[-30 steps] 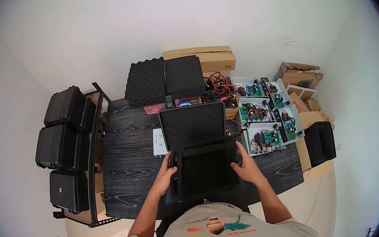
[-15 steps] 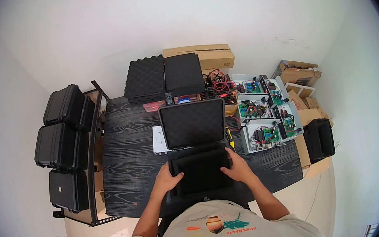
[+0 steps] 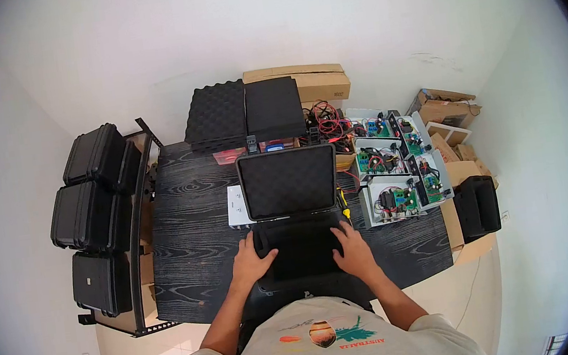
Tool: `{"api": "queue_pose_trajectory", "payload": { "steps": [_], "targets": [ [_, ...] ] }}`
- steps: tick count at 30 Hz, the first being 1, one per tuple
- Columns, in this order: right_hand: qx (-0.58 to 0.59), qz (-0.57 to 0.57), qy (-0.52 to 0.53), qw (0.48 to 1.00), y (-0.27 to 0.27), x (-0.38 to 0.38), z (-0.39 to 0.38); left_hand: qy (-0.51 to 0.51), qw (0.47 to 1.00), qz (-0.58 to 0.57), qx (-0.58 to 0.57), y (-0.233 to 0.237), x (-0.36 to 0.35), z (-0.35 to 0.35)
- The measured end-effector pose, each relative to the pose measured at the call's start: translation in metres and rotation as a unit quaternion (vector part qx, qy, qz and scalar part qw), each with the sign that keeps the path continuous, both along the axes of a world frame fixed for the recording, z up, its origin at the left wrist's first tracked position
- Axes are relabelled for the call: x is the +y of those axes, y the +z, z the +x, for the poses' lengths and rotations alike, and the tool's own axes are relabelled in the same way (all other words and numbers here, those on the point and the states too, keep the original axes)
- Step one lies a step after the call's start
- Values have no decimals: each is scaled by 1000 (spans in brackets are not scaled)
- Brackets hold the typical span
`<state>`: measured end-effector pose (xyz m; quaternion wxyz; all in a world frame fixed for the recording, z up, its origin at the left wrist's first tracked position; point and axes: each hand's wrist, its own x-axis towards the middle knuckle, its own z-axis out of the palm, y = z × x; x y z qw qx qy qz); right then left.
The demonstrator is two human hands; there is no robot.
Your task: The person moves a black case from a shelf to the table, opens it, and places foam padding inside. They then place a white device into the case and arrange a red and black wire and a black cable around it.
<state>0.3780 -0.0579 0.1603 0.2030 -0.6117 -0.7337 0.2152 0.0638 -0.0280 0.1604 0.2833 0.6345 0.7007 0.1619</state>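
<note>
In front of me an open black hard case stands on the dark table, its lid (image 3: 288,182) raised and lined with wavy foam. A black foam insert (image 3: 300,250) fills the case's base. My left hand (image 3: 251,258) rests on the left side of the base, fingers stretched forward and thumb pointing inward over the foam. Opposite it, my right hand (image 3: 351,248) lies on the right side with its fingers apart. Dark foam and dark case blend together, so the seam between them is hard to make out.
A white box (image 3: 237,206) and a yellow-handled screwdriver (image 3: 344,205) flank the case. Behind are foam sheets (image 3: 216,115) and tangled cables (image 3: 327,124). Circuit-board units (image 3: 393,199) sit right on the table (image 3: 195,259). Black cases (image 3: 101,279) fill a rack at left.
Both hands have shifted slightly forward along the case's sides, with the fingers more spread. The foam insert looks lower and flatter in the base.
</note>
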Motion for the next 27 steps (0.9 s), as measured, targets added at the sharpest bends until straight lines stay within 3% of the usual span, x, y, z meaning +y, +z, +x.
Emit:
{"api": "queue_pose_trajectory", "payload": {
  "steps": [9, 14, 22, 25, 27],
  "targets": [
    [36, 26, 30, 999, -11, -5, 3, -43, 993, 74, -86, -21, -14, -4],
    [26, 37, 31, 998, -24, -6, 2, -65, 987, 138, -45, -52, -30, -3],
    [116, 21, 23, 993, -20, -14, -10, -59, 981, 164, -82, -45, -31, -8],
    [20, 56, 48, 997, -42, -18, -5, -74, 986, 138, -64, -46, -31, -9],
    [-39, 19, 42, 998, -47, -23, 2, -94, 987, 130, -23, -46, -31, -7]
  ]
}}
